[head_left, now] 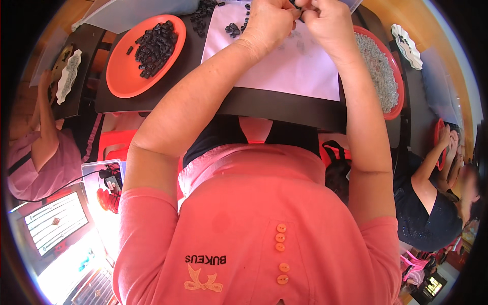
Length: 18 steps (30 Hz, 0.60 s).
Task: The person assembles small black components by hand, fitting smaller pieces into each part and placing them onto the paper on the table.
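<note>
My left hand (268, 24) and my right hand (328, 21) meet at the far edge of the view, both with fingers pinched. Between the fingertips is something small and dark, mostly hidden by the fingers and cut off by the frame. Below them a white sheet (290, 79) lies on the dark table (284, 107). Small black parts (233, 29) are gathered on the sheet to the left of my left wrist. An orange-red plate (118, 76) at the left holds a heap of black parts (156, 48). Partly behind my right forearm, a red plate (400, 91) holds many small grey pieces (377, 73).
A translucent plastic bin (127, 14) stands at the far left, with more black parts (203, 15) beside it. Two people, one at each side, work at neighbouring tables. White wavy-edged trays (69, 76) lie on those tables. A red stool (114, 140) is below my table.
</note>
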Each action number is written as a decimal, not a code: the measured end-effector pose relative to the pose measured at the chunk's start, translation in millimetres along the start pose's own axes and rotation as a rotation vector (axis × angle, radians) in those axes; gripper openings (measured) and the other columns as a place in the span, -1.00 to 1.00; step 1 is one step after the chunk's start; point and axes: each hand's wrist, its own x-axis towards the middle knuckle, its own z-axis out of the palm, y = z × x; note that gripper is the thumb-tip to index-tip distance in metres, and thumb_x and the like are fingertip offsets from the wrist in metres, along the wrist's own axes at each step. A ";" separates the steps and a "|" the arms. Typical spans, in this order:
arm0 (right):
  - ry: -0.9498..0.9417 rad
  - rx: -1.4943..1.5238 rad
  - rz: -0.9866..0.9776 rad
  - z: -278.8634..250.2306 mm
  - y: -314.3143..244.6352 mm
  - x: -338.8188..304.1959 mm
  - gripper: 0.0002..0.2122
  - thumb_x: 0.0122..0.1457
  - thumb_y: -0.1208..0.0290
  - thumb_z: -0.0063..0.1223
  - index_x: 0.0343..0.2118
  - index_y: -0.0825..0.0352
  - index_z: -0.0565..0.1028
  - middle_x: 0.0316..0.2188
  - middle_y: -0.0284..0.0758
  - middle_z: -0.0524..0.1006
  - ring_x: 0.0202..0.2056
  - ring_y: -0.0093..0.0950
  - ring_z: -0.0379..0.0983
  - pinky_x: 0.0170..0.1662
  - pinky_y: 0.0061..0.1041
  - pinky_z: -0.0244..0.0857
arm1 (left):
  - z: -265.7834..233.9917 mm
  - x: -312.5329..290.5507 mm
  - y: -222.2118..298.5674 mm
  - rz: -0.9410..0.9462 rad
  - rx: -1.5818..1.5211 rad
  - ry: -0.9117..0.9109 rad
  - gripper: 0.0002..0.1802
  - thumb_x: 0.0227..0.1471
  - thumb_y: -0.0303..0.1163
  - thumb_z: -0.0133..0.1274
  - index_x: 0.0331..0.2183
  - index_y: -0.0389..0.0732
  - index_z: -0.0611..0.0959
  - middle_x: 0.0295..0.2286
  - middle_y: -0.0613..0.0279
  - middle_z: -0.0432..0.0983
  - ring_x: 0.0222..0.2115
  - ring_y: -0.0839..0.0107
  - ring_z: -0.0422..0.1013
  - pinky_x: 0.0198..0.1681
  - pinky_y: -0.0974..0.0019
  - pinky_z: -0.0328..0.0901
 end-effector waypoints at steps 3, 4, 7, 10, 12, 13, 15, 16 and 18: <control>0.047 -0.086 -0.214 5.2 3.9 -1.8 -0.80 0.00 0.80 -0.14 -0.34 0.39 0.39 -0.58 -0.28 0.45 -0.54 -0.53 0.42 -0.47 -0.46 0.28 | 1.0 -0.3 -0.9 0.018 -0.036 0.002 -0.85 0.12 -0.55 0.09 -0.48 -0.40 0.59 -0.61 0.18 0.50 -0.63 0.44 0.38 -0.58 0.33 0.32; 0.050 -0.087 -0.214 5.1 5.2 -2.2 -0.80 0.00 0.80 -0.14 -0.34 0.39 0.39 -0.58 -0.28 0.45 -0.54 -0.53 0.42 -0.47 -0.46 0.28 | 2.3 -1.4 1.3 -0.001 -0.010 0.030 -0.84 0.13 -0.53 0.10 -0.48 -0.40 0.60 -0.60 0.17 0.50 -0.64 0.45 0.38 -0.58 0.33 0.32; 0.030 0.087 0.013 7.6 7.7 -2.5 -0.80 0.01 0.81 -0.16 -0.33 0.39 0.39 -0.57 -0.26 0.46 -0.51 -0.51 0.48 -0.45 -0.43 0.32 | 1.3 2.2 -5.8 0.006 -0.010 0.057 -0.82 0.13 -0.51 0.11 -0.49 -0.40 0.60 -0.61 0.17 0.50 -0.64 0.45 0.38 -0.59 0.34 0.31; 0.030 0.239 0.131 9.4 11.1 -2.8 -0.78 0.02 0.82 -0.18 -0.32 0.39 0.40 -0.57 -0.27 0.46 -0.49 -0.53 0.48 -0.43 -0.47 0.33 | 1.7 2.5 -7.8 0.026 -0.003 0.042 -0.80 0.14 -0.50 0.11 -0.50 -0.39 0.60 -0.62 0.19 0.50 -0.64 0.46 0.38 -0.59 0.35 0.29; 0.021 0.132 0.107 7.3 9.9 -2.7 -0.78 0.00 0.80 -0.13 -0.31 0.38 0.40 -0.55 -0.21 0.49 -0.47 -0.41 0.53 -0.41 -0.42 0.37 | 2.4 0.7 -12.2 0.023 0.031 0.038 -0.79 0.15 -0.50 0.10 -0.51 -0.38 0.60 -0.62 0.20 0.49 -0.64 0.47 0.39 -0.59 0.36 0.29; 0.019 0.134 0.107 8.4 6.9 -2.8 -0.78 0.00 0.80 -0.13 -0.31 0.38 0.40 -0.55 -0.21 0.49 -0.47 -0.41 0.53 -0.41 -0.42 0.37 | 2.6 -1.3 -21.9 0.193 0.005 0.056 -0.79 0.14 -0.49 0.10 -0.51 -0.39 0.60 -0.62 0.16 0.50 -0.63 0.42 0.40 -0.57 0.33 0.30; 0.069 -0.166 -0.197 11.4 0.9 -4.0 -0.78 -0.02 0.77 -0.08 -0.30 0.36 0.41 -0.51 -0.13 0.52 -0.43 -0.21 0.56 -0.39 -0.32 0.40 | 2.9 1.8 -30.8 0.362 -0.022 0.074 -0.78 0.13 -0.48 0.10 -0.51 -0.40 0.60 -0.63 0.12 0.52 -0.63 0.38 0.42 -0.56 0.29 0.32; 0.067 -0.166 -0.196 11.4 -2.2 -5.8 -0.78 -0.02 0.77 -0.08 -0.30 0.36 0.41 -0.51 -0.13 0.52 -0.43 -0.21 0.56 -0.39 -0.32 0.40 | 3.0 4.5 -31.0 0.390 0.186 0.159 -0.78 0.12 -0.46 0.11 -0.50 -0.42 0.59 -0.62 0.06 0.53 -0.61 0.32 0.43 -0.53 0.24 0.33; 0.034 -0.311 -0.296 10.7 -7.5 -7.1 -0.77 -0.03 0.74 -0.05 -0.29 0.34 0.42 -0.48 -0.08 0.53 -0.38 -0.07 0.55 -0.36 -0.23 0.41 | 2.9 6.8 -32.2 0.417 0.395 0.245 -0.78 0.10 -0.45 0.12 -0.49 -0.43 0.59 -0.61 0.00 0.54 -0.60 0.26 0.44 -0.50 0.19 0.34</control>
